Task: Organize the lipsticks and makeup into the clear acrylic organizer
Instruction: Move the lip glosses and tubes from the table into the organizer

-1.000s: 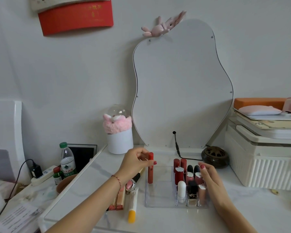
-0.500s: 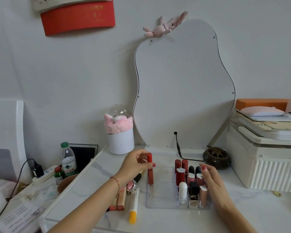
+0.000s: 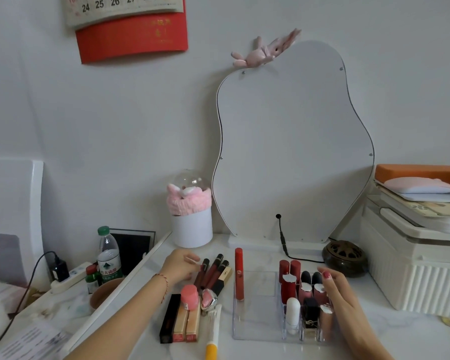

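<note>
Low in the centre of the frame sat the clear organizer (image 3: 255,331), and its right-hand cells were already well stocked: red lipsticks (image 3: 289,268) at the back, dark-capped ones and a white tube (image 3: 293,317) nearer the front. In the wide left compartment one tall red lip gloss (image 3: 239,274) stood upright against the wall, nobody touching it.

The right hand (image 3: 342,300) lay against the organizer's right side, fingers fairly straight along the filled cells, seemingly steadying it rather than gripping. The left hand (image 3: 178,267), left of centre, reached toward a cluster of dark lip tubes (image 3: 213,272) lying on the table just left of the organizer. Its fingers were loosely bent and nothing was pinched in them, as far as could be made out; whether the fingertips touched the nearest tube was unclear.

Roughly half done, by my reckoning. Left outside: those dark tubes, a black box (image 3: 168,319), two gold boxes (image 3: 186,324), a pink-capped pot (image 3: 189,297), a small pink compact (image 3: 208,300) and a yellow-tipped tube (image 3: 212,341), whose lower end the frame cut off.

The organizer's clear walls made the cell dividers hard to trace, and the right palm hid the lipsticks at its right edge.
</note>
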